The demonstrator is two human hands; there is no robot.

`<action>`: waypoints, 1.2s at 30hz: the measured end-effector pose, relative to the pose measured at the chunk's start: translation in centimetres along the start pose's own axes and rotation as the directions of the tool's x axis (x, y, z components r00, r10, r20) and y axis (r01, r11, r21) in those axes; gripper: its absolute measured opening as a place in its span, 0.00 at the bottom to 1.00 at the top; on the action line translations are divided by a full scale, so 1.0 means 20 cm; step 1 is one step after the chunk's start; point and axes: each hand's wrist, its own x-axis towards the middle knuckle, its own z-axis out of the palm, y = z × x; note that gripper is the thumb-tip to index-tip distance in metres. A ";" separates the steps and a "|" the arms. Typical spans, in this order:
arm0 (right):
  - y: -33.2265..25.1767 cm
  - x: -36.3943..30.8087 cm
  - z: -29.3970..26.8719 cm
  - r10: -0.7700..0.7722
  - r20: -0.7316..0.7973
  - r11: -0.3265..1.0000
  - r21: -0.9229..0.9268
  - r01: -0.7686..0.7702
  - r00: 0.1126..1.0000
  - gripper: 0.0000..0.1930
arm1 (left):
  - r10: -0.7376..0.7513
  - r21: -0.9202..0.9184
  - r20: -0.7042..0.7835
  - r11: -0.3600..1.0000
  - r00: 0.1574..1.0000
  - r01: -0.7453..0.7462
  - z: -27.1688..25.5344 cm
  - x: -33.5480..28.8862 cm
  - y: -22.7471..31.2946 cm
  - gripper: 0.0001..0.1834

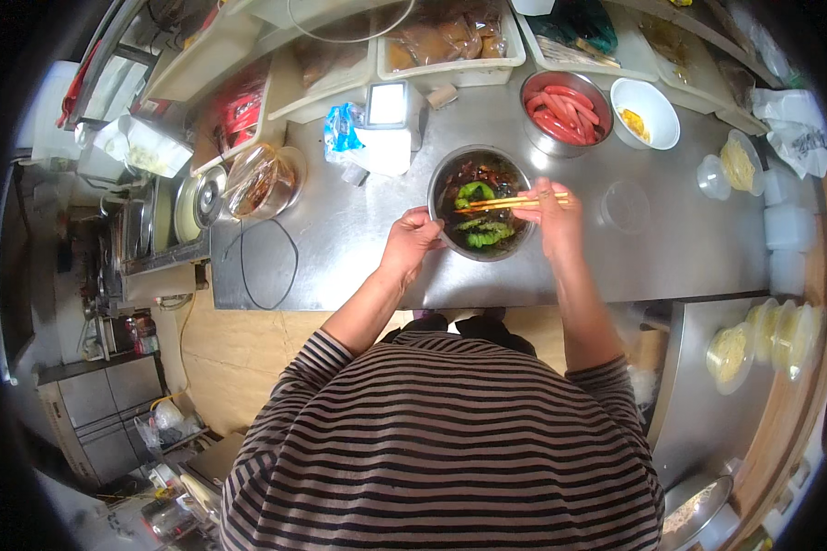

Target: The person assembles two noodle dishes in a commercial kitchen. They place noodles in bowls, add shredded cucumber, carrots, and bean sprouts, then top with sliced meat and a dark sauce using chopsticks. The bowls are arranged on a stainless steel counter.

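**Spill risk at counter edge**

Steel bowl [481, 203] w/ greens sits near the counter [340, 248] front edge. Left hand [412, 241] cups its rim at 8 o'clock; right hand [554, 217] pinches chopsticks [516, 200] across the top. Hard stir could tip it, or flick food out.

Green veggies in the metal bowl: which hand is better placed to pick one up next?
Probably the right hand: it holds the chopsticks, whose tips lie over the green vegetables. The left hand only grips the metal bowl by its rim.
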 end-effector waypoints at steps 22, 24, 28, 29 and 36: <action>0.18 0.08 -0.29 -0.465 -0.041 0.730 -0.583 0.357 0.884 0.13 | -0.093 -0.095 -0.058 0.992 0.994 0.087 0.03 0.10 -0.04 0.13; 0.24 0.04 -0.37 -0.474 -0.084 0.753 -0.555 0.354 0.877 0.13 | -0.104 -0.106 -0.066 0.990 0.992 0.096 0.03 0.11 -0.05 0.12; 0.23 -0.04 -0.29 -0.235 -0.221 0.969 -0.122 0.213 0.946 0.13 | -0.136 -0.152 -0.037 0.980 0.990 0.129 0.08 0.12 -0.05 0.06; 0.26 -0.02 -0.29 -0.233 -0.224 0.972 -0.028 0.233 0.946 0.13 | -0.153 -0.164 -0.037 0.976 0.988 0.145 0.10 0.12 -0.03 0.05; -0.12 0.11 -0.09 -0.046 0.033 0.975 -0.217 0.052 0.998 0.09 | -0.173 -0.173 0.019 0.970 0.985 0.174 0.04 0.21 -0.08 0.04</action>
